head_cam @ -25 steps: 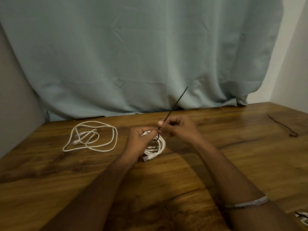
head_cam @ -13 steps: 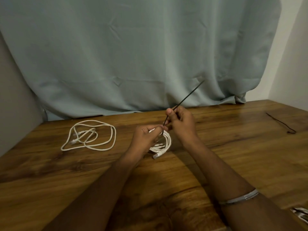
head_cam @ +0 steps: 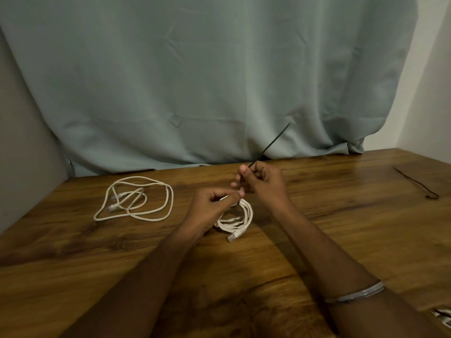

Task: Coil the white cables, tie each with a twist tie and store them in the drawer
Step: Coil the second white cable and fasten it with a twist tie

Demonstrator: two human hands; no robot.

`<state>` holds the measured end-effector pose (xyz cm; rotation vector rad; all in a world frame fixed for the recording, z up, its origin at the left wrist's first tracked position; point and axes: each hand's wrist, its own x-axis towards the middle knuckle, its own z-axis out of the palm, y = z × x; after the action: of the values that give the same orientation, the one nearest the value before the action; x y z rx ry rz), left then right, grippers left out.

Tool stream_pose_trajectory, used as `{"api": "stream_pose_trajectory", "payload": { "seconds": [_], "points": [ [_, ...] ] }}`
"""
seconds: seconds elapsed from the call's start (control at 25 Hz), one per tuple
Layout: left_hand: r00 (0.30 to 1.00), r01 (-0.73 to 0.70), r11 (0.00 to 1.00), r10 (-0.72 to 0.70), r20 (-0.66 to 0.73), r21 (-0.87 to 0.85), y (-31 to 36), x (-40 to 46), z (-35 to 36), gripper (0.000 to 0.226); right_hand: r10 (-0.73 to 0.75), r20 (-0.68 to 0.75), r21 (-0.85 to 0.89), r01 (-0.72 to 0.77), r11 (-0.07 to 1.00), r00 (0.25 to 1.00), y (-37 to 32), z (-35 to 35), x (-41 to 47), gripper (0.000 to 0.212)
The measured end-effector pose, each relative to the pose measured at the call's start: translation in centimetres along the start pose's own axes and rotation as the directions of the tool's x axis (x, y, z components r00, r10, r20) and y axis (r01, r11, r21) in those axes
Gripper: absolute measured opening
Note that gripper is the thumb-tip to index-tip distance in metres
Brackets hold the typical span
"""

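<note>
Lying loose at the left of the wooden table (head_cam: 341, 240), the uncoiled white cable (head_cam: 136, 201) is untouched; beside it the left hand (head_cam: 210, 211) pinches the coiled cable (head_cam: 240, 215). The right hand (head_cam: 263, 184), fingers curled on the black twist tie (head_cam: 273, 140), has lifted and tilted it rightward over the last second, suggesting tying is underway; a spare tie (head_cam: 419, 185) waits far right.

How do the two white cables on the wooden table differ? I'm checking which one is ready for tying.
The white cable under the hands is wound into a small tight coil; the white cable to the left sprawls in wide loose loops. The left hand grips the coiled one while the right hand pinches a black twist tie above it; the loose one lies untouched. Both are white with clear plugs.
</note>
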<state>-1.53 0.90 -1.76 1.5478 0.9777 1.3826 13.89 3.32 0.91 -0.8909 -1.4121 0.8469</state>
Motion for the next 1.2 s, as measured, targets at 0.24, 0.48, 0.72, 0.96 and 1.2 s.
{"api": "stream_pose_trajectory", "payload": {
  "seconds": [0.24, 0.48, 0.72, 0.96, 1.2],
  "points": [
    [0.982, -0.190, 0.967, 0.189, 0.026, 0.168, -0.3, 0.6, 1.1, 0.008, 0.071, -0.221, 0.059, -0.059, 0.997, 0.973, 0.2, 0.6, -0.3, 0.032],
    [0.988, -0.155, 0.983, 0.153, 0.022, 0.104, -0.1, 0.6, 2.5, 0.011, 0.165, -0.342, 0.203, -0.099, 0.974, 0.925, 0.3, 0.4, 0.5, 0.036],
    [0.990, -0.110, 0.990, 0.100, 0.099, 0.094, -0.4, -0.1, 0.7, 0.017, 0.199, -0.153, 0.253, -0.156, 0.955, 0.968, 0.1, 0.1, -0.1, 0.028],
    [0.973, -0.048, 0.997, 0.032, -0.229, -0.066, -0.9, 1.1, -0.6, 0.016, 0.240, 0.145, 0.055, -0.250, 0.967, 0.960, -0.4, 0.3, -1.2, 0.025],
    [0.985, -0.015, 0.998, 0.003, -0.170, -0.066, -0.6, 1.2, -0.6, 0.024, 0.236, 0.196, -0.023, -0.236, 0.971, 0.952, 0.2, -0.1, -0.9, 0.020]
  ]
}}
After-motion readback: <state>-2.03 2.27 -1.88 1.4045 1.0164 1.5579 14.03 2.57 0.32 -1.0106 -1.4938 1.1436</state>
